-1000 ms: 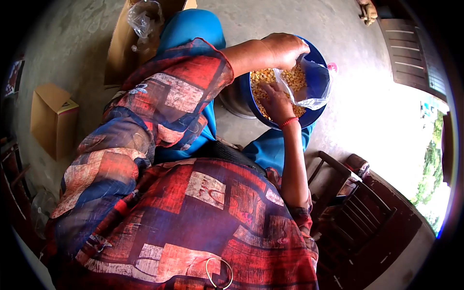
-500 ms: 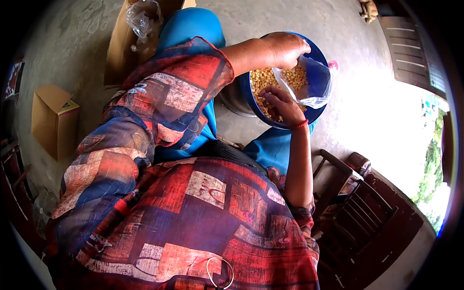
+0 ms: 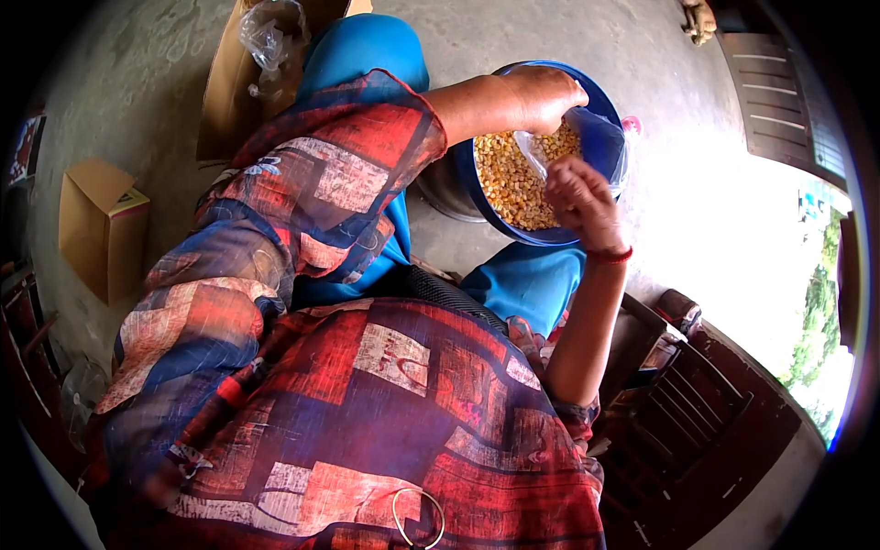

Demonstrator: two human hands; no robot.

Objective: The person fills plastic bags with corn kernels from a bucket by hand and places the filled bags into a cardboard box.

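Note:
A blue round container [image 3: 477, 188] stands at the upper right of centre, holding yellow corn kernels [image 3: 513, 188]. My left hand [image 3: 550, 99] reaches over its far side, closed on the edge of a clear plastic bag [image 3: 607, 147], whose mouth hangs over the kernels. Over the near right rim is my right hand [image 3: 585, 203], its fingers curled together beside the bag; a red band circles the wrist. Whatever those fingers hold, if anything, is hidden.
A cardboard box [image 3: 220, 110] with clear plastic [image 3: 266, 41] lies at the upper left, and a smaller open box [image 3: 87, 229] below it. Dark wooden furniture [image 3: 687, 403] stands at the lower right. An animal's paws [image 3: 699, 23] show at the top right.
My right hand has risen from the kernels and moved right, towards the bag, its fingers drawing together. My left hand has stayed at the bag's edge.

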